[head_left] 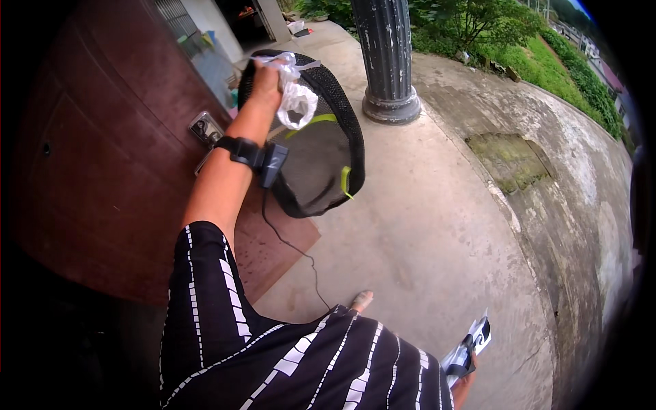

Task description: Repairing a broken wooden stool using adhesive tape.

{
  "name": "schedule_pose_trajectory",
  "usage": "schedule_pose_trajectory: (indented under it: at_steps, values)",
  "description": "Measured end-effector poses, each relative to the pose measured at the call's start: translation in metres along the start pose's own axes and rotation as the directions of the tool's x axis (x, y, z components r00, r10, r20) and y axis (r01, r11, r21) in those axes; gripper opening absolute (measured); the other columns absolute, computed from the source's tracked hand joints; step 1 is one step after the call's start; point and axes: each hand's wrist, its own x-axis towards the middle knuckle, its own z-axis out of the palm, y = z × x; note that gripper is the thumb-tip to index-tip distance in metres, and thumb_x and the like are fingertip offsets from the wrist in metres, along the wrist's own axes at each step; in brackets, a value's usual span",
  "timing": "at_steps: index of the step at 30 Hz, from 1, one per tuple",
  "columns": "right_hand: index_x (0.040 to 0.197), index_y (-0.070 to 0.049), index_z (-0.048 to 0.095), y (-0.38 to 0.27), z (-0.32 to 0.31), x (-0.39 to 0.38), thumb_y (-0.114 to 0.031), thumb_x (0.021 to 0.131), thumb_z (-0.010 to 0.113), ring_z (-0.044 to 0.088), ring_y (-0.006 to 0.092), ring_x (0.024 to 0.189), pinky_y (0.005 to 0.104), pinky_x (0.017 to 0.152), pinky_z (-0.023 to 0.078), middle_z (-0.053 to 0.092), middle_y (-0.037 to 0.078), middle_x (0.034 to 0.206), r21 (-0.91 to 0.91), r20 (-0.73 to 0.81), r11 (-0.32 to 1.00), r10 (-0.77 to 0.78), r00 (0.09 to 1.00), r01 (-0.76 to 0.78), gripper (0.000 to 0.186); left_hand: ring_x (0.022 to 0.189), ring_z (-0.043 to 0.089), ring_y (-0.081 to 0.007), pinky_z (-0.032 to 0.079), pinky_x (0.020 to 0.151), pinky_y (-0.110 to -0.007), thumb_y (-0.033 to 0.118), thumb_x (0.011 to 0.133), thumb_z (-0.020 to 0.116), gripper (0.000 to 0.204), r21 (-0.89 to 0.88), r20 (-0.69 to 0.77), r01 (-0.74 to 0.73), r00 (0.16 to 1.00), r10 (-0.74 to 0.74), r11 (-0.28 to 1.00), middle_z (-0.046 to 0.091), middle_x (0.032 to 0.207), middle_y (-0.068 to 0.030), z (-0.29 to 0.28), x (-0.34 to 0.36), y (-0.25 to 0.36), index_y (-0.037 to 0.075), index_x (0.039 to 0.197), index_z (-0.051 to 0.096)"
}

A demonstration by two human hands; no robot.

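Observation:
My left arm reaches up and forward, and my left hand (267, 80) is closed on a crumpled white plastic bag (298, 108). The hand is right at the upper left rim of a black mesh hamper (356, 133) with yellow-green straps; whether the fingers also grip that rim I cannot tell. The hamper is tilted, its round mouth facing me. Down at the lower right, beside my striped shirt, my right hand (465, 384) is closed round a flat, shiny white, grey and black packet (470, 342). My shirt hides part of that hand.
A dark red door (102, 150) with a metal handle (205, 130) stands close on my left. Ahead rises a dark fluted column (385, 61) on the concrete floor (424, 232). A thin black cable (290, 244) runs from the black wrist strap (242, 152) to my body.

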Motion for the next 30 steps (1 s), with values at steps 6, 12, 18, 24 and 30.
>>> schedule_pose_trajectory:
  at_steps: [6, 12, 18, 24, 30]
  values:
    - [0.117, -0.002, 0.050, 0.000, 0.000, -0.001, -0.032, 0.088, 0.048, 0.058, 0.0209, 0.093, 0.0349, 0.082, 0.047, 0.059, 0.010, 0.105, -0.012, -0.001, 1.000, -0.008, 1.000, 0.008, 0.042, 0.058, 0.057, -0.0232, 0.047, 0.046, -0.034, 0.010, 0.075, 0.056, 0.018, 0.050, -0.070, -0.044, 0.996, 0.047, 0.998, 0.056, 0.073, -0.0125, 0.005, -0.009, -0.007, 0.001, 0.090, 0.053]
    - [0.116, -0.002, 0.052, -0.002, -0.002, -0.001, -0.030, 0.089, 0.048, 0.059, 0.0208, 0.092, 0.0351, 0.081, 0.048, 0.060, 0.010, 0.103, -0.038, 0.001, 0.999, -0.024, 1.000, 0.024, 0.039, 0.059, 0.055, -0.0240, 0.044, 0.041, -0.034, 0.008, 0.074, 0.061, 0.058, 0.069, -0.093, -0.016, 0.995, 0.022, 0.997, 0.055, 0.083, -0.0127, 0.012, -0.030, -0.007, 0.014, 0.125, 0.034]
    - [0.114, -0.002, 0.053, -0.004, 0.000, -0.002, -0.029, 0.089, 0.048, 0.060, 0.0207, 0.090, 0.0352, 0.079, 0.049, 0.061, 0.010, 0.101, -0.078, 0.022, 0.996, -0.048, 0.999, 0.049, 0.037, 0.070, 0.059, -0.0140, 0.046, 0.052, -0.027, 0.018, 0.081, 0.063, 0.025, 0.221, -0.076, 0.064, 0.996, -0.048, 0.973, 0.061, 0.087, -0.0039, -0.021, -0.073, -0.012, 0.008, 0.103, 0.056]
    - [0.113, -0.002, 0.055, -0.004, 0.007, 0.000, -0.027, 0.089, 0.048, 0.061, 0.0206, 0.088, 0.0353, 0.078, 0.050, 0.063, 0.010, 0.099, -0.161, 0.085, 0.967, -0.183, 0.979, 0.195, 0.035, 0.084, 0.057, -0.0170, 0.049, 0.067, -0.029, 0.010, 0.077, 0.060, 0.030, 0.427, -0.079, 0.263, 0.964, -0.255, 0.865, 0.059, 0.095, -0.0057, -0.081, -0.103, 0.013, 0.004, 0.107, 0.056]
    - [0.112, -0.002, 0.056, -0.007, 0.017, 0.029, -0.026, 0.089, 0.048, 0.061, 0.0206, 0.087, 0.0353, 0.078, 0.051, 0.063, 0.010, 0.099, -0.115, 0.118, 0.991, -0.051, 0.992, 0.064, 0.034, 0.072, 0.057, -0.0095, 0.048, 0.063, -0.026, 0.013, 0.080, 0.061, 0.017, 0.609, -0.167, 0.325, 0.944, -0.283, 0.724, 0.060, 0.082, 0.0014, -0.136, -0.129, 0.060, 0.008, 0.097, 0.061]
